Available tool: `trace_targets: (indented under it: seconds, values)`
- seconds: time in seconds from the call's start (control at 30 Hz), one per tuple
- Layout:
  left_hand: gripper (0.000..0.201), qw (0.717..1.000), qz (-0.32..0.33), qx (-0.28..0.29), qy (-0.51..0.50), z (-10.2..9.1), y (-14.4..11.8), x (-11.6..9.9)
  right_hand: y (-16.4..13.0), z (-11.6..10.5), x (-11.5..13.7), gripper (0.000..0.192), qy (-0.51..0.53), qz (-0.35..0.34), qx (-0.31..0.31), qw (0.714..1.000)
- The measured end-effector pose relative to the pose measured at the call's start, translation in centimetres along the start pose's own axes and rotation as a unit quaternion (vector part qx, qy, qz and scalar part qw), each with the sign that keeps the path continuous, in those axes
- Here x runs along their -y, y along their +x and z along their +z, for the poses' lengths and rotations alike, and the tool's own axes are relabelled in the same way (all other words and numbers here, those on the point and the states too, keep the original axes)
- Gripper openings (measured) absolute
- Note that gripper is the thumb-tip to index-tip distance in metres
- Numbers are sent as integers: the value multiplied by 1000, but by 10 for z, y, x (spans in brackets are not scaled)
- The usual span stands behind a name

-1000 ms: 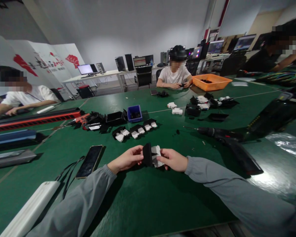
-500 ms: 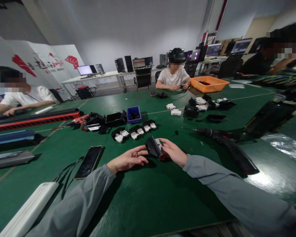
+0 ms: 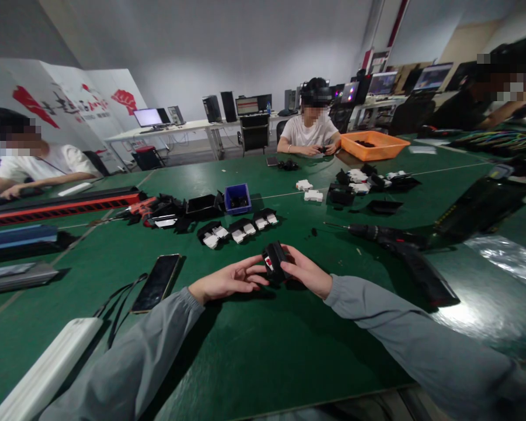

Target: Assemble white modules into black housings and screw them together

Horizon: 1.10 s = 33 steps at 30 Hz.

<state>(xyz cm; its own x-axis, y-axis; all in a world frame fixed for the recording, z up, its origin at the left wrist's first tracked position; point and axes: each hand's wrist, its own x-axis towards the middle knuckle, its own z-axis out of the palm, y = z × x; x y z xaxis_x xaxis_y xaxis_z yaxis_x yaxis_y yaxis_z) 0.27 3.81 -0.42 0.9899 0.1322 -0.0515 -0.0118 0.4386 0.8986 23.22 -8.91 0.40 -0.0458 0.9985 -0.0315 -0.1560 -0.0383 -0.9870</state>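
Observation:
A black plastic housing (image 3: 277,263) with a white and red piece showing in its near left side is in front of me, just above the table. My right hand (image 3: 307,270) grips it from the right, thumb across its front face. On the other side, my left hand (image 3: 230,279) has its fingers stretched out, the tips at the housing's left edge; whether they press on it I cannot tell. Beyond the hands, several black housings with white blocks (image 3: 243,231) lie in a row. Behind that row stands a small blue bin (image 3: 237,199) with dark pieces inside.
A black cordless drill (image 3: 398,248) lies at the right, its bit pointing left. More black and white parts (image 3: 357,186) lie farther back, near an orange crate (image 3: 374,146). To the left are a phone (image 3: 156,283), a white bar (image 3: 48,368) and a red drill (image 3: 140,209). Co-workers sit around the table.
The housing has been turned in my right hand, so its white and red piece now faces left toward me. My right thumb has come over its front. The left hand stays beside it.

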Motion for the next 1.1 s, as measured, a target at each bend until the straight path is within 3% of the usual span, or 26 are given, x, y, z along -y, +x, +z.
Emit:
trace_targets:
  seconds: [0.13, 0.37, 0.63, 0.93, 1.1]
  values:
    - [82, 1000, -3, 20, 11, 2, 0, -2, 2, 1, 1, 50, 15, 32, -36, 999]
    - [67, 999, -22, -10, 20, 10, -1, -11, 10, -3, 1, 23, 185, 105, -110, 971]
    - [46, 998, -15, -53, 10, 14, -1, -12, 14, -10, 8, 39, 255, 141, -137, 947]
    - [42, 998, -13, -64, 15, 10, 0, -9, 14, -13, 5, 35, 278, 148, -120, 941]
    - [41, 997, -13, -69, 15, 7, 0, -7, 13, -15, 4, 38, 245, 127, -75, 958]
